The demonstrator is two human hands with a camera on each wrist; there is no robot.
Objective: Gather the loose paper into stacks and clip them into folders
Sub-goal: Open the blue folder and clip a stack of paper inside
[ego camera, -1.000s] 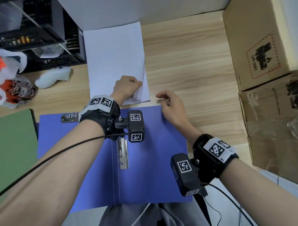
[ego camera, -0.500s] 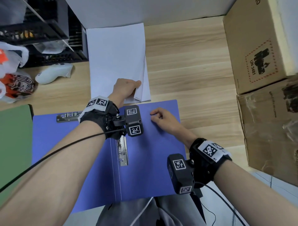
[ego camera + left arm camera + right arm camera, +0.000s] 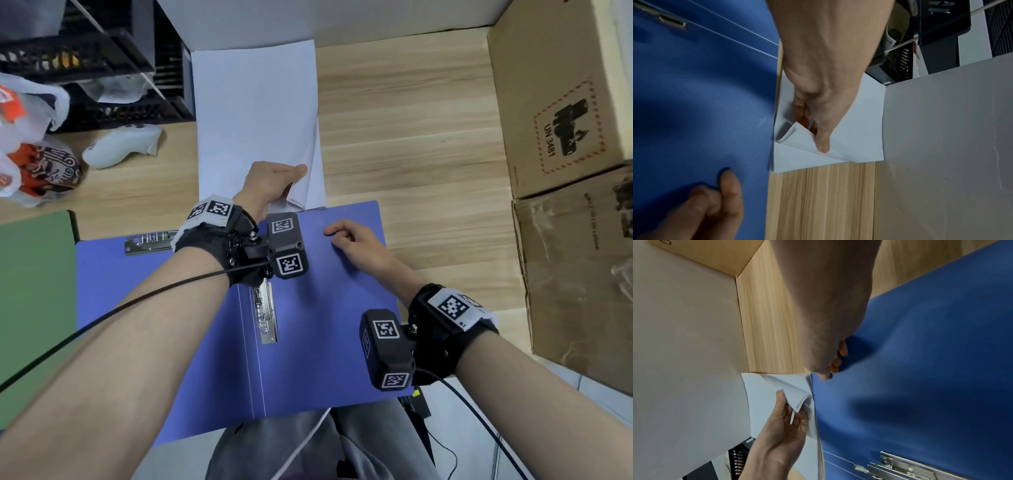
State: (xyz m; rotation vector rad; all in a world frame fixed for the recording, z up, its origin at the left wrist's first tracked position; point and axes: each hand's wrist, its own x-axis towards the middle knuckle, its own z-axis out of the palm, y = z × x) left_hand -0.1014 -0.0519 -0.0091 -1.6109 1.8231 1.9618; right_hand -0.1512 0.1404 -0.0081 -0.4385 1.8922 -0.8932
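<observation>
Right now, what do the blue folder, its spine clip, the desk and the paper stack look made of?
The blue folder: probably plastic or coated card, matte, even colour, scored spine lines. Its spine clip: metal, shiny, catching highlights. The desk: wood grain, matte, possibly laminate given the regular stripes. The paper stack: thin white paper; its corner curls where the left hand pinches it.

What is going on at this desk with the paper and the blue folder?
A person is filing loose paper. Their left hand pinches up the near corner of some sheets from the white paper stack on the wooden desk. Their right hand rests on the open blue folder just in front. No paper lies in the folder yet.
</observation>
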